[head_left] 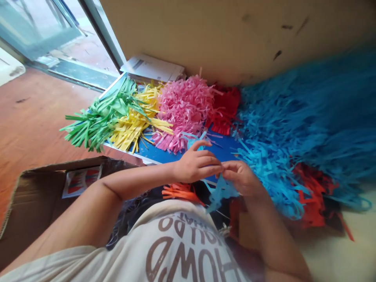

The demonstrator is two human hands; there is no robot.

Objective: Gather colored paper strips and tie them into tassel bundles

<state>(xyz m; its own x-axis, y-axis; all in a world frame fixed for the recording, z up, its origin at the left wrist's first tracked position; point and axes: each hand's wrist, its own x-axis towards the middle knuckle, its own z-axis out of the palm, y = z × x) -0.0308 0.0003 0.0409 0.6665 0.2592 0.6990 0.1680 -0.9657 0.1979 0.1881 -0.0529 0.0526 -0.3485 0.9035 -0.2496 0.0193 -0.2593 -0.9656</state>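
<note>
My left hand [198, 162] and my right hand [241, 178] meet above my lap, fingertips pinched together. Between them is a light blue fringed paper tassel [221, 192], its strips hanging below my fingers. More blue strips show beyond my left hand, and I cannot tell if they are the same piece. The exact pinch point is partly hidden by the fingers. An orange bundle of paper strips [180, 192] lies on my lap under the left wrist. To the right of my right hand spreads a large heap of blue fringed paper [270, 156].
On the blue table [170, 156] lie green [100, 117], yellow [132, 127], pink [186, 107] and red [225, 111] fringe bundles. Behind them sits a white box [152, 69] against the wall. An open cardboard box [38, 196] stands at left. Red-orange fringe [313, 196] lies at right.
</note>
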